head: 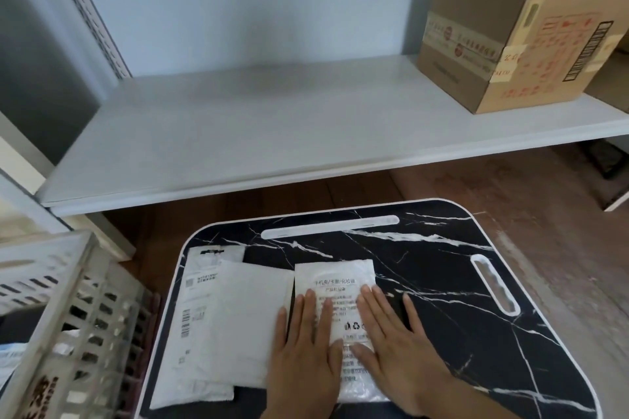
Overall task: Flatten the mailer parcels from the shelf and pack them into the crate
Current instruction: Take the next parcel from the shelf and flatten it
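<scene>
White shelving (306,133) runs across the background, bare except for a taped cardboard box (510,41) at its right end; below it sits a black marble-patterned lap table (442,282). On this table lies a printed white mailer (335,277), with the left hand (306,347) and right hand (394,343) flat on it, fingers straight and slightly spread, pressing down and gripping nothing. Just to its left, two more mailers overlap: a plain padded mailer (248,320) on top of a labelled poly mailer (194,316). A slotted plastic crate (78,316) stands at the table's left edge. The printed mailer looks light, thin and limp, its plastic skin probably slippery on the smooth top. It would likely sag if lifted by a corner, so pinching both long edges seems safest.
</scene>
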Available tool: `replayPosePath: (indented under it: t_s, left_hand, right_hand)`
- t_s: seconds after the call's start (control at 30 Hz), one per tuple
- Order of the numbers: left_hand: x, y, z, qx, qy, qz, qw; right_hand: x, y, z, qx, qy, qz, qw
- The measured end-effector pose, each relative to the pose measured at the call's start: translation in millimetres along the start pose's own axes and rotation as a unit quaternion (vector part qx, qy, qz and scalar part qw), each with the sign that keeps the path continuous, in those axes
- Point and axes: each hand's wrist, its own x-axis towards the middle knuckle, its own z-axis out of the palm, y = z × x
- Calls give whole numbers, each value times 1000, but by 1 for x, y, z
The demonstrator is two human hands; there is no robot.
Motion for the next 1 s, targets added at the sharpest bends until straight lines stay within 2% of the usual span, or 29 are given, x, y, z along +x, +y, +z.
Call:
replayPosePath:
  t_s: [0.13, 0.33, 0.43, 0.47, 0.53, 0.57, 0.63, 0.67, 0.7, 0.73, 0.8, 0.9, 0.97, 1.0]
  left_hand:
    - [0, 2, 0, 6, -15, -3, 1000]
    - [2, 6, -5, -46, -67, -16, 997]
    - [5, 10, -24, -102, -62, -30, 992]
    - [7, 14, -34, -154, -37, -53, 986]
    - [12, 21, -54, -295, -10, -207, 933]
    - [15, 22, -61, -339, -10, -282, 897]
    - [20, 18, -72, -442, 2, -403, 801]
    - [22, 15, -76, -486, -21, -429, 761]
    - [22, 11, -78, -517, -59, -428, 739]
    - [23, 8, -80, -536, -104, -412, 729]
    - [19, 6, -89, -539, -176, -378, 732]
    - [19, -6, -103, -572, -161, -349, 724]
    - [20, -20, -119, -600, -152, -341, 708]
    - [21, -29, -127, -607, -153, -335, 704]
  right_hand:
    - [-4, -4, 3, 16, -22, 19, 999]
    - [-5, -6, -2, 45, -67, 35, 996]
    - [-5, -3, -10, 71, -114, 56, 989]
    - [-3, -3, -18, 86, -123, 62, 987]
    - [6, -5, -35, 145, -90, 70, 983]
    - [9, -5, -40, 196, -90, 89, 972]
    - [14, -12, -50, 263, -104, 156, 946]
    - [16, -15, -55, 290, -95, 193, 932]
    - [17, -18, -60, 313, -102, 229, 916]
    - [18, -20, -63, 338, -115, 262, 897]
    - [20, -22, -68, 388, -131, 306, 859]
    - [27, -22, -75, 449, -136, 328, 820]
    - [32, -23, -85, 554, -120, 319, 760]
    - [36, -27, -95, 623, -124, 306, 709]
